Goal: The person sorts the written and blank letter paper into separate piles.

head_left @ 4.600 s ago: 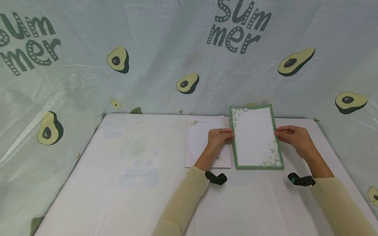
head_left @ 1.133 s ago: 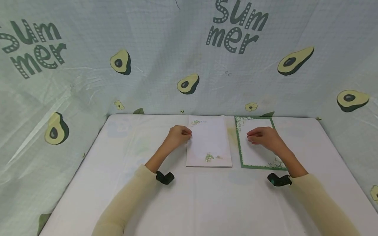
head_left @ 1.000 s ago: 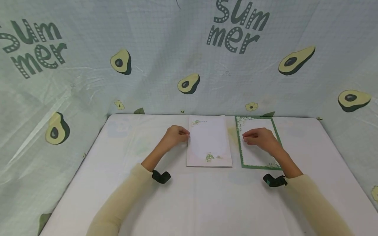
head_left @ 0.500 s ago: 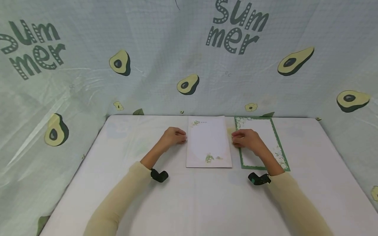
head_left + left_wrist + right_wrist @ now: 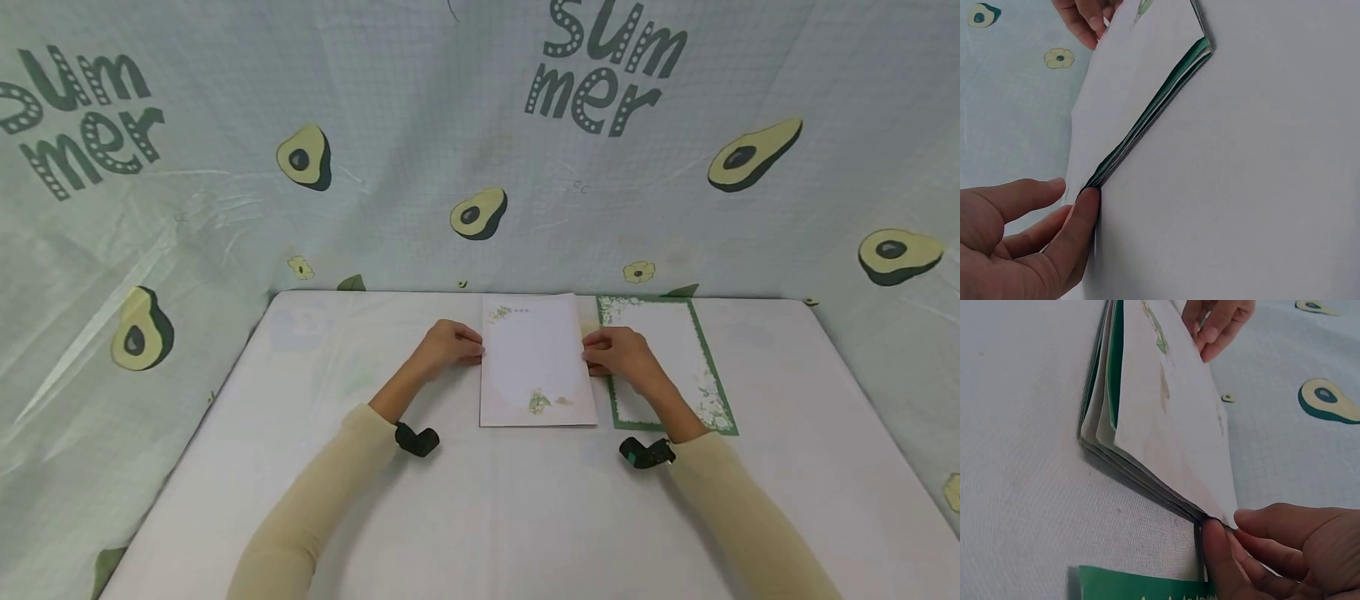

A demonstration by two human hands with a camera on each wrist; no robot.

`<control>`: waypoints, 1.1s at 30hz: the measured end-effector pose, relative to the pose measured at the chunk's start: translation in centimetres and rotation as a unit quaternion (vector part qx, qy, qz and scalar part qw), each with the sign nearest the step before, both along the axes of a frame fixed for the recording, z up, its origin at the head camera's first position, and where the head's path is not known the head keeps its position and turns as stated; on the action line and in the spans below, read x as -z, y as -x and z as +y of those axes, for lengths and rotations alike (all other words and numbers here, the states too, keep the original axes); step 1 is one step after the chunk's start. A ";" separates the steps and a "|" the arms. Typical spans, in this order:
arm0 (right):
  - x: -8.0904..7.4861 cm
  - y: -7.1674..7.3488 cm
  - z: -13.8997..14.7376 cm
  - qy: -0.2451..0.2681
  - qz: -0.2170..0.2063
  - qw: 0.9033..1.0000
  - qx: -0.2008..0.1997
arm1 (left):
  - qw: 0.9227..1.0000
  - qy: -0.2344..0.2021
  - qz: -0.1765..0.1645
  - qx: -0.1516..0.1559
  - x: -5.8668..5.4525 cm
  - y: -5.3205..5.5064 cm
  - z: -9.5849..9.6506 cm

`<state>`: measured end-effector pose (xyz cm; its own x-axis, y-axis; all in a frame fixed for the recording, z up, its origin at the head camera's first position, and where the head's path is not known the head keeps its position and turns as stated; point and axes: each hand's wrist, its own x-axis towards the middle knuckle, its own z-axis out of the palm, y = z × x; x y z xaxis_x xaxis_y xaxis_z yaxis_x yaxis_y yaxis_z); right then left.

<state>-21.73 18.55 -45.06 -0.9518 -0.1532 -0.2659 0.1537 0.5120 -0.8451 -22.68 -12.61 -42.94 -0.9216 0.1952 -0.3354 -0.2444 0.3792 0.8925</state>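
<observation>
A stack of decorated paper sheets point(image 5: 536, 358), pale pink with small floral prints on top, is at the table's far middle. Its layers spread apart along the near edge, with green edges point(image 5: 1166, 94) showing between them in the left wrist view. My left hand point(image 5: 448, 346) pinches the stack's left edge. On the opposite edge, my right hand point(image 5: 618, 354) pinches it between thumb and fingers, as the right wrist view shows. Under my right wrist, a green-bordered floral sheet point(image 5: 667, 333) lies flat on the table, partly covered from sight by the hand.
The white-covered table point(image 5: 480, 508) runs up to a pale curtain point(image 5: 390, 167) printed with avocados and lettering. A black wrist camera point(image 5: 417, 440) sits on the left wrist and another wrist camera point(image 5: 647, 453) on the right.
The green-bordered sheet, earlier held up by both hands, now lies on the table at right. Both hands have moved to the pink-topped stack, which has shifted slightly right.
</observation>
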 end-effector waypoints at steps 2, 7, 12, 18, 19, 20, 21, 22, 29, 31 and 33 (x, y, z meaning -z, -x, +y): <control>0.0 -0.1 -0.1 -0.002 0.002 1.000 0.006 | 1.000 -0.001 0.004 -0.003 0.1 0.0 0.1; 0.0 -0.3 -0.3 -0.017 0.012 1.000 0.014 | 1.000 0.001 0.018 -0.009 0.4 0.0 0.3; -0.2 -0.5 -0.7 -0.054 0.035 0.998 0.016 | 0.999 0.005 0.039 -0.020 0.4 -0.3 0.7; -0.5 -0.8 -0.9 -0.114 0.110 0.987 0.009 | 0.995 0.015 0.092 -0.031 0.7 -0.4 1.1; -0.5 -0.9 -0.9 -0.113 0.114 0.987 0.011 | 0.994 0.016 0.101 -0.032 0.8 -0.4 1.2; -0.5 -0.9 -0.9 -0.111 0.119 0.987 0.013 | 0.993 0.018 0.108 -0.033 0.8 -0.4 1.3; -0.5 -0.9 -1.0 -0.108 0.121 0.987 0.016 | 0.993 0.017 0.112 -0.036 0.8 -0.4 1.4; -0.5 -1.0 -1.0 -0.106 0.124 0.986 0.019 | 0.992 0.013 0.116 -0.038 0.8 -0.5 1.5; -0.3 -1.2 -0.7 -0.073 0.143 0.986 0.043 | 0.992 -0.013 0.106 -0.065 1.1 -0.8 2.0; -0.3 -1.2 -0.6 -0.067 0.143 0.986 0.046 | 0.992 -0.013 0.101 -0.072 1.2 -0.9 2.0; -0.3 -1.3 -0.6 -0.062 0.143 0.987 0.047 | 0.992 -0.010 0.099 -0.076 1.3 -0.9 2.0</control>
<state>-20.45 17.99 -44.75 -0.9991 -0.0430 0.0042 -0.0296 0.6091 -0.7926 -21.73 -10.60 -44.21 -0.9885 0.0530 -0.1419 -0.1164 0.3335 0.9355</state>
